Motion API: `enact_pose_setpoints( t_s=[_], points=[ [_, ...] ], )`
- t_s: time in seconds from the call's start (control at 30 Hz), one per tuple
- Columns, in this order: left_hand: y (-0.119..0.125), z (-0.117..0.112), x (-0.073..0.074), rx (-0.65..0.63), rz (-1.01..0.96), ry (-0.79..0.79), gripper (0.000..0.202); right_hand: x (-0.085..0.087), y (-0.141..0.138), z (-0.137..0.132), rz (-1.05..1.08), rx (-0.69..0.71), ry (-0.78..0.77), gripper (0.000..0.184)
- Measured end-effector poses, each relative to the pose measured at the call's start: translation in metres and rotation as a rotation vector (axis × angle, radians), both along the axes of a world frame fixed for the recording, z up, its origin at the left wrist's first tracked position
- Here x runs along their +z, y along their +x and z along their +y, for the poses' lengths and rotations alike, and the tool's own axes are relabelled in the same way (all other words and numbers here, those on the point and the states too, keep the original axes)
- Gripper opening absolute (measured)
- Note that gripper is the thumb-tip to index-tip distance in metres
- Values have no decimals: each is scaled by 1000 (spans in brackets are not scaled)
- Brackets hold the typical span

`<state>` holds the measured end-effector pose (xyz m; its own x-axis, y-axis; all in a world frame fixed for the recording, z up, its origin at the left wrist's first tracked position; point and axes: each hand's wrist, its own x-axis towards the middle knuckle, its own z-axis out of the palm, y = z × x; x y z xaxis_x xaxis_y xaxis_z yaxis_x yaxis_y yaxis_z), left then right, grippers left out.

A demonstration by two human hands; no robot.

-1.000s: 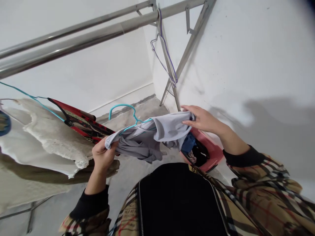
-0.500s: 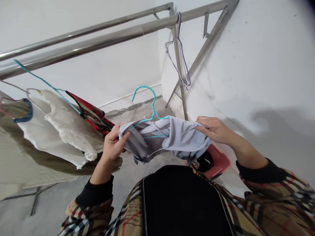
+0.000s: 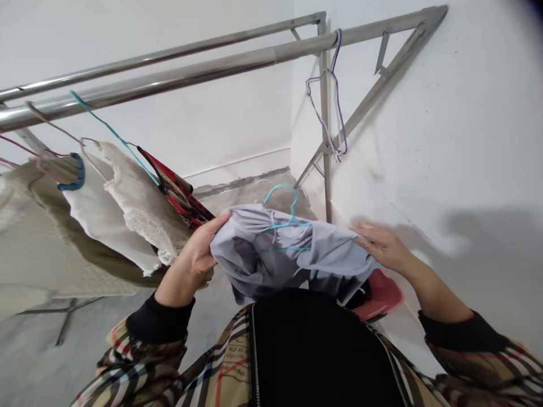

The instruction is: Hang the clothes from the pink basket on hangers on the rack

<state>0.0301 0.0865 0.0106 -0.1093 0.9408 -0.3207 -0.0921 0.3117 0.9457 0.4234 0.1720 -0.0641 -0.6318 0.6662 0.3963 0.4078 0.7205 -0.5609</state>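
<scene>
Fingers (image 3: 370,235) grip grey garment (image 3: 333,249) at either end.

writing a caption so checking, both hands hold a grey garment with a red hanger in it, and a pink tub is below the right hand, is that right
Not quite: the hanger is turquoise, not red, as the head view shows. The left hand and right hand do hold the grey garment, with the pink tub below the right hand.

L hand (image 3: 202,246) gripping, R hand (image 3: 385,246) prob. pinching (blurry); both fwd, well apart.
</scene>
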Motion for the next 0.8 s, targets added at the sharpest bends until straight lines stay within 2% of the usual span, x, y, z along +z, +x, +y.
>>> enact_pose_setpoints(
  t_s=[0.07,0.13,0.2,0.27,0.3,0.4,0.47,0.5,0.6,0.67,0.8],
  points=[
    [6,-10,-11,-46,-115,-170,35,5,7,-2,68,-74,49,29],
    [9,-21,-21,-115,-100,-204,34,10,12,-6,85,-126,89,25],
    [8,-29,-25,-282,23,-146,33,13,15,-13,85,-142,113,24],
    [5,-34,-24,-435,264,-28,31,13,14,-19,96,-130,125,24],
    [4,-35,-22,-454,418,45,30,13,13,-21,105,-116,129,24],
    [3,-33,-14,-293,825,268,29,12,10,-26,129,-75,132,23],
    [5,-27,-11,-243,930,409,32,13,8,-27,143,-50,136,21],
    [7,-24,-9,-281,933,479,34,13,8,-28,149,-40,139,21],
    [12,-14,-8,-521,849,625,34,16,8,-29,145,-30,147,21],
    [16,-10,-6,-650,788,653,35,17,8,-31,126,-38,140,22],
    [20,-6,6,-808,788,627,35,20,8,-35,102,-37,124,24]
  ],
)
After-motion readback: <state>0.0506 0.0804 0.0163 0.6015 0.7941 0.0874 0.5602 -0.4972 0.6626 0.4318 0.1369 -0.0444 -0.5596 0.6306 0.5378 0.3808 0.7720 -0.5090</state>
